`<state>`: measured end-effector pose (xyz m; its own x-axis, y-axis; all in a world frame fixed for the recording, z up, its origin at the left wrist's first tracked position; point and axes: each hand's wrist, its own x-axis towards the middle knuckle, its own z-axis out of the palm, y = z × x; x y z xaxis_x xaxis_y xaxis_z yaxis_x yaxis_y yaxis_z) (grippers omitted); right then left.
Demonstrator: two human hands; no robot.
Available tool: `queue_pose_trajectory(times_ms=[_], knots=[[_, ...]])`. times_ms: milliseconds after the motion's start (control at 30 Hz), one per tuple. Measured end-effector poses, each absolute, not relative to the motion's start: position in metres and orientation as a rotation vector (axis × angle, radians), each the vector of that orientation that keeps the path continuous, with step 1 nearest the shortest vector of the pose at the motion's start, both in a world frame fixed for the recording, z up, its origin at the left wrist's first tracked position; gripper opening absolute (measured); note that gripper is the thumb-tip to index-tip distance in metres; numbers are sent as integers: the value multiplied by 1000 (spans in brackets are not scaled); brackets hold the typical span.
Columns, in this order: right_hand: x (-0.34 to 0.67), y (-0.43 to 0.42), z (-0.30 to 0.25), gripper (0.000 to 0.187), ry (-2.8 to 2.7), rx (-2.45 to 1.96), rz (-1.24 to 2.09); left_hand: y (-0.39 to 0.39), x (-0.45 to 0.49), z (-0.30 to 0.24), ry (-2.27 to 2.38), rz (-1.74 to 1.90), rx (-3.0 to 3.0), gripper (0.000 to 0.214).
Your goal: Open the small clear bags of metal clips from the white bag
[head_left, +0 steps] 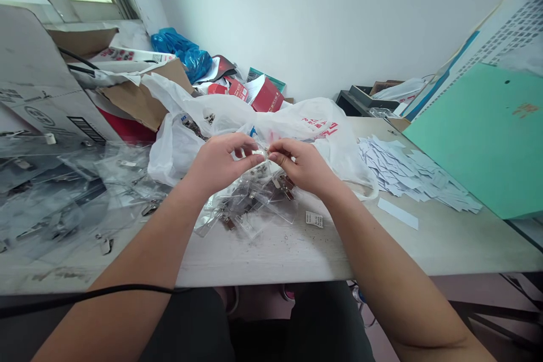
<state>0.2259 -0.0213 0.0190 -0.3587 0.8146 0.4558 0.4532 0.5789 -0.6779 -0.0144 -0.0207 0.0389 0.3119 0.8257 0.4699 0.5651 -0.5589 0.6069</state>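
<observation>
My left hand and my right hand meet above the middle of the table, fingertips pinched close together. Between them is a small badge clip with a clear strap; the fingers cover much of it. Directly below lies a heap of clear plastic badge holders with metal clips. Behind the hands spreads a white plastic bag with red print, its mouth towards me and more metal clips inside at the left. A small printed paper slip rests beside the heap, near my right wrist.
More clear badge holders cover the table's left side, below a cardboard box. White paper slips are piled at the right, beside a green board. A black cable crosses my left forearm.
</observation>
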Motion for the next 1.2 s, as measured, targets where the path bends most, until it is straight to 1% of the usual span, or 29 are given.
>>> queue_pose_trajectory(times_ms=[267,400,500,667,733,833,933,967,1033,1067,1200], knots=[[221,-21,15,11,-2011,-977,509,-17,-14,34,1183,1188,2455,20],[221,-23,14,8,-2005,-934,401,-17,-14,31,1178,1283,2550,8],[221,-26,15,9,-2002,-879,295,-17,-12,28,1135,1385,2606,6],[219,-28,15,15,-1947,-849,190,-18,-7,25,1088,1455,2603,7],[219,-27,14,13,-1912,-878,189,-19,-6,24,1110,1457,2527,10],[222,-24,16,5,-1888,-877,214,-18,-5,22,1187,1437,2298,16],[227,-22,19,21,-1839,-825,154,-14,-6,20,1245,1405,2088,23],[228,-22,20,20,-1796,-810,117,-12,-6,19,1257,1397,2044,25],[229,-24,21,9,-1684,-798,49,-10,-7,18,1269,1387,1988,26],[229,-25,22,7,-1625,-801,27,-9,-7,17,1271,1387,1972,27],[232,-25,24,8,-1383,-849,-40,-8,-6,14,1238,1429,1928,29]])
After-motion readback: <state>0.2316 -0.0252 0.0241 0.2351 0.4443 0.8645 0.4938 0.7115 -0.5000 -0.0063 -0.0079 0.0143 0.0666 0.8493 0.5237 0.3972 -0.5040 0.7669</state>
